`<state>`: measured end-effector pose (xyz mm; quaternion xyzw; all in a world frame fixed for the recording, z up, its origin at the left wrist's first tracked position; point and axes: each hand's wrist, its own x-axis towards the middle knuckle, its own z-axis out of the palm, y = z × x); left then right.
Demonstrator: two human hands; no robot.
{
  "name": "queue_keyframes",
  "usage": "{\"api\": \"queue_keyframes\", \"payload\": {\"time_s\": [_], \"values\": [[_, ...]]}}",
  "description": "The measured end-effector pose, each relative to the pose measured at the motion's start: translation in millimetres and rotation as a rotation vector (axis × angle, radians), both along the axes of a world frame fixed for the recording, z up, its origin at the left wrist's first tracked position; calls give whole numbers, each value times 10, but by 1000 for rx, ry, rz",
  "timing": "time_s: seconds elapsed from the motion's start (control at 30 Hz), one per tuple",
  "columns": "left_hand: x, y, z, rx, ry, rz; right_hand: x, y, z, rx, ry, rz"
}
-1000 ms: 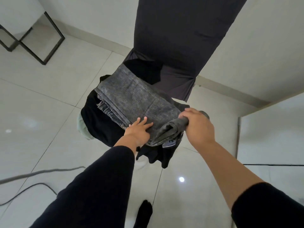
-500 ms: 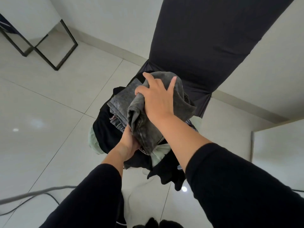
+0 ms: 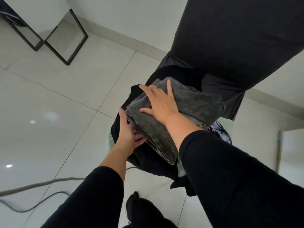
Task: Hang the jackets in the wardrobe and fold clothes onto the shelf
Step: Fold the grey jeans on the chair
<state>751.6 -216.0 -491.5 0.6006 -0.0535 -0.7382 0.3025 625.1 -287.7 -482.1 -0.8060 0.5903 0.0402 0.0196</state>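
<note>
Near first: my left hand [image 3: 130, 137] is at the stack's 8 o'clock edge, fingers tucked in under the folded grey jeans [image 3: 184, 106], thumb up the side. I can't tell if it grips or just props. My right hand [image 3: 160, 102] lies flat on top, fingers spread, pressing down. Jeans' long axis runs roughly 11 to 5; they sit on a heap of dark clothes [image 3: 148, 158], directly under the right palm. Right hand is nearer the fold. Beyond, at 1 o'clock, a hanging dark garment [image 3: 230, 43]. Hidden: whatever carries the heap, left fingertips, the shelf.
</note>
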Motion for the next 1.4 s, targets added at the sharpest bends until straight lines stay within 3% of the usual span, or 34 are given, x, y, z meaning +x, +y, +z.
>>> {"api": "queue_keyframes", "payload": {"time_s": [0.07,0.2,0.3,0.4,0.5,0.57,0.7,0.87,1.1,1.17,1.27,1.33,1.4], "values": [[37,-116,59,-109,-248,-67,9,-27,-19,16,-35,-11],[-54,-120,66,-215,-555,-161,-42,22,53,44,-143,7],[-192,-80,111,-229,-775,-197,-278,221,132,-127,-101,5],[-323,-145,140,-108,-861,-178,-635,433,232,-369,-132,-270],[-434,-188,189,-23,-892,-81,-1106,529,261,-318,-216,-706],[-506,-147,210,-54,-895,8,-1302,546,225,-217,-338,-705],[-498,-32,134,-160,-987,153,-1235,343,270,-263,-590,-704],[-423,-42,-71,-175,-1059,175,-1253,81,79,-183,-377,-787],[-520,-67,-249,-84,-1091,156,-1362,40,-242,-105,-291,-765],[-522,-83,-164,-152,-1303,78,-1289,73,-176,-191,-237,-850],[-543,-219,88,-587,-1426,-131,-980,225,-61,-440,-325,-1104],[-600,-398,177,-938,-1434,-488,-677,403,-63,-410,-438,-1189],[-638,-595,104,-1086,-1412,-879,-467,592,-175,-271,-439,-1157]]}}
